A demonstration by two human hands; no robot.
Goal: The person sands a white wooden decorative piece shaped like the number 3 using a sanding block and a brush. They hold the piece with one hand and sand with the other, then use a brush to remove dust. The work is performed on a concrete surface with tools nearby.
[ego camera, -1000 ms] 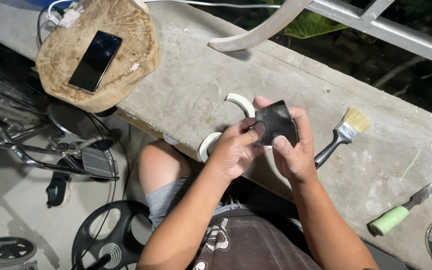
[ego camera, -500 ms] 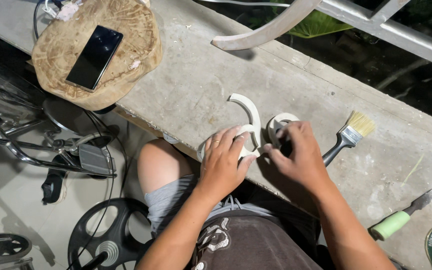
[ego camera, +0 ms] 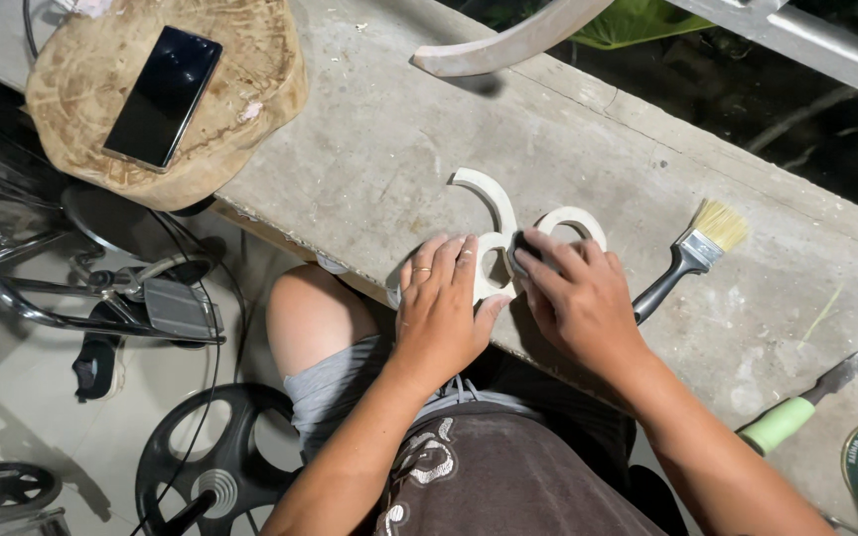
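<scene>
On the concrete ledge (ego camera: 369, 149), both hands (ego camera: 508, 303) press the white curved piece (ego camera: 494, 213) flat.

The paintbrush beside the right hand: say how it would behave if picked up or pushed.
The paintbrush looks light, its dark handle stiff. Its pale bristles would probably flex under pressure. Lying flat on the rough concrete slab, it should slide or pivot, not roll.

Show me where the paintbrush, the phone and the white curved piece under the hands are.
paintbrush (ego camera: 695, 246), head view, on its metal ferrule.
phone (ego camera: 163, 96), head view, middle of its dark screen.
white curved piece (ego camera: 489, 199), head view, on its upper arc.
</scene>
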